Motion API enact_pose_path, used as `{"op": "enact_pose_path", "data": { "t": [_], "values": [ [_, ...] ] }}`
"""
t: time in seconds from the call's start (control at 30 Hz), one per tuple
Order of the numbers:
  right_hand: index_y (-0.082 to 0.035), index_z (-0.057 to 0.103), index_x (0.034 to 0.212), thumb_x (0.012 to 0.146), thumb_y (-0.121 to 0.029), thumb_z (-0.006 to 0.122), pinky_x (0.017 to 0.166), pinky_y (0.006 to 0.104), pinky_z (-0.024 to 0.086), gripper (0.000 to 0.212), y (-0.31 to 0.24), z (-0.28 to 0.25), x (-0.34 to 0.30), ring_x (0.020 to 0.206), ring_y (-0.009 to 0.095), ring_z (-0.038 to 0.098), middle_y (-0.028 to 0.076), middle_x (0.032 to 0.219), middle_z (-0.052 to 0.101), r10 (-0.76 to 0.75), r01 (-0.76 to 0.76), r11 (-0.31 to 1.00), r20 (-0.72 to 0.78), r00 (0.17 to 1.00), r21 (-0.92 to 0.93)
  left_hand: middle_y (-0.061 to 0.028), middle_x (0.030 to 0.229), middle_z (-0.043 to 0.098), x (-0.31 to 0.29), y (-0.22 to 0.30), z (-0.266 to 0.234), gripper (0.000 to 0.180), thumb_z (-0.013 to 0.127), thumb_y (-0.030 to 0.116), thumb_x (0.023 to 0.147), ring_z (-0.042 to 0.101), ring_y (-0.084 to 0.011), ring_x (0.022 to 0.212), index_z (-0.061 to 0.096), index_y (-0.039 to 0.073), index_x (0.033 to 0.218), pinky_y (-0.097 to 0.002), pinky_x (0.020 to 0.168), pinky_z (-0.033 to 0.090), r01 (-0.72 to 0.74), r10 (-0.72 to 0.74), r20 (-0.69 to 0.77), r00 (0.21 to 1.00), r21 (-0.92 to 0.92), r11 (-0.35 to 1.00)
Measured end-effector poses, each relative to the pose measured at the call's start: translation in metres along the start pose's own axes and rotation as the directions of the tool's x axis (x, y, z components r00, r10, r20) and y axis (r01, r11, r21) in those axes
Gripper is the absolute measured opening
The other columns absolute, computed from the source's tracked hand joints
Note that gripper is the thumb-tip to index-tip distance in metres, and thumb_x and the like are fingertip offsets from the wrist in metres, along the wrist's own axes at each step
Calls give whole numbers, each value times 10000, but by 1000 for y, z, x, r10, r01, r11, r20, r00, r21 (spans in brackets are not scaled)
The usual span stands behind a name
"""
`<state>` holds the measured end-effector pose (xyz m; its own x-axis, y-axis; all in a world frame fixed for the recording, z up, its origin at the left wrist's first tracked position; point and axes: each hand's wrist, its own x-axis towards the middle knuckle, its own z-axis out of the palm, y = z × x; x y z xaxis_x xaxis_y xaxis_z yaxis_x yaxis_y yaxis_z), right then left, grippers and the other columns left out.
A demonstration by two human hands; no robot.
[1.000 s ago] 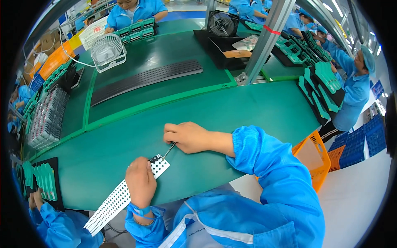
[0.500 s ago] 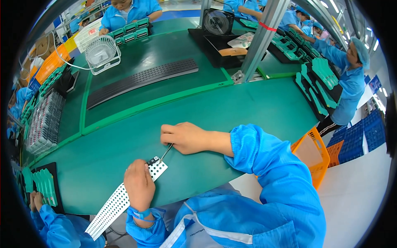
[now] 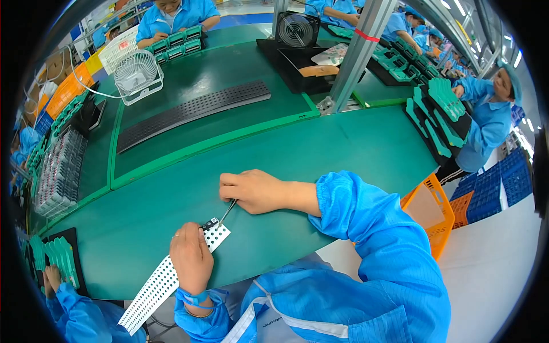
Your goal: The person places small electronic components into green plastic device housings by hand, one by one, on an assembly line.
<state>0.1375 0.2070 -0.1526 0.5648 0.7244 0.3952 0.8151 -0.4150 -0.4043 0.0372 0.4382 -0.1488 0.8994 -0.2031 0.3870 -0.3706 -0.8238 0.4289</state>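
My left hand [image 3: 192, 255] is closed around a long white strip [image 3: 153, 291] covered in rows of dark round dots. The strip slants over the front edge of the table, its lower end hanging past it. A small black part [image 3: 211, 223] sticks out beyond my left fingertips, lying over the strip's upper end. In my right hand [image 3: 251, 191], closed, is a pair of thin metal tweezers [image 3: 228, 212]. Their tip meets the strip's dotted end beside the black part. My right fingers hide the tweezers' upper end.
Across the green table [image 3: 320, 143] runs a raised green strip. Beyond it lie a dark perforated sheet [image 3: 194, 114] and a white fan [image 3: 137, 72]. A metal post [image 3: 360, 63] rises behind. Trays of green parts [image 3: 60, 257] flank both sides. An orange crate [image 3: 432, 214] stands at right.
My hands, the strip and the tweezers keep nearly the same pose. At the right, a co-worker's arm has drawn in, and a hand is now at the tray of green parts.
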Motion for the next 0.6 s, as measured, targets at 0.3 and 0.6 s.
{"op": "enact_pose_path", "data": {
  "t": [0.3, 0.6],
  "values": [
    [-114, 559, 963, 827, -25, 609, 625, 471, 485, 170, 1, 0, -3, 752, 342, 601, 90, 998, 531, -6, 6, 1000, -1, 1000, -15, -202, 810, 561, -2, 0, 1, 80, 512, 47, 961, 549, -412, 768, 543, 5, 899, -497, 674, 406, -3, 3, 2, 1000, -3, 1000],
    [-122, 555, 968, 834, -28, 601, 636, 479, 480, 170, 4, 2, -4, 757, 345, 594, 91, 1019, 519, -13, 14, 1000, 13, 1000, -13, -234, 825, 547, -2, -1, 4, 127, 480, 72, 999, 530, -427, 755, 537, -12, 923, -493, 672, 404, -1, 1, -3, 1000, -12, 1000]
  ]
}}
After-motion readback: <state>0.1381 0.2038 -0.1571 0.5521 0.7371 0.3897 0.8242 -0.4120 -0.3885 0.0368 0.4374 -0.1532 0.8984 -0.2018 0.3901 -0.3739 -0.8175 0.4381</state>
